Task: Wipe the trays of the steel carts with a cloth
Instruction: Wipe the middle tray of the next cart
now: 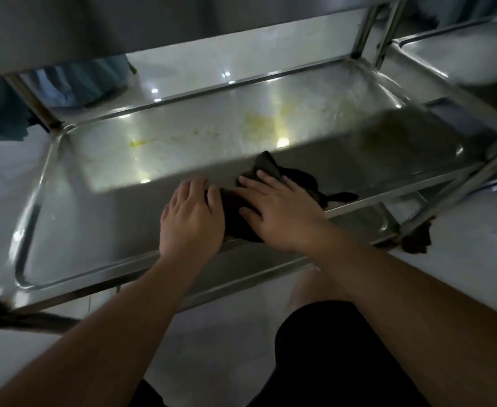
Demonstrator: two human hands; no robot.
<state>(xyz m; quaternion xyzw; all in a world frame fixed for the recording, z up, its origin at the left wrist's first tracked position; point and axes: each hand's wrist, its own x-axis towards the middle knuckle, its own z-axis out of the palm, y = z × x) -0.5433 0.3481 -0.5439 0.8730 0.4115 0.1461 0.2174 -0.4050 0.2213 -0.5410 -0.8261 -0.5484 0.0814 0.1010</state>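
Here, both hands [193, 217] [279, 212] flat on dark cloth [241, 214] in tray [65, 201]

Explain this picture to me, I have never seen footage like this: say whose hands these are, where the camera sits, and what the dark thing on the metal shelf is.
There is no machine here. A person wears a camera on the head, so the single picture looks forward and down along their own bare arms. They are reaching into a steel cart, onto its middle tray, with another shelf overhead. The dark thing is a cloth lying near the tray's front edge. The right hand lies flat on top of it with fingers straight, pressing it down; the left hand rests beside it, fingertips at the cloth's edge. Farther back on the tray are yellowish stains, not yet wiped. A second cart stands to the right.
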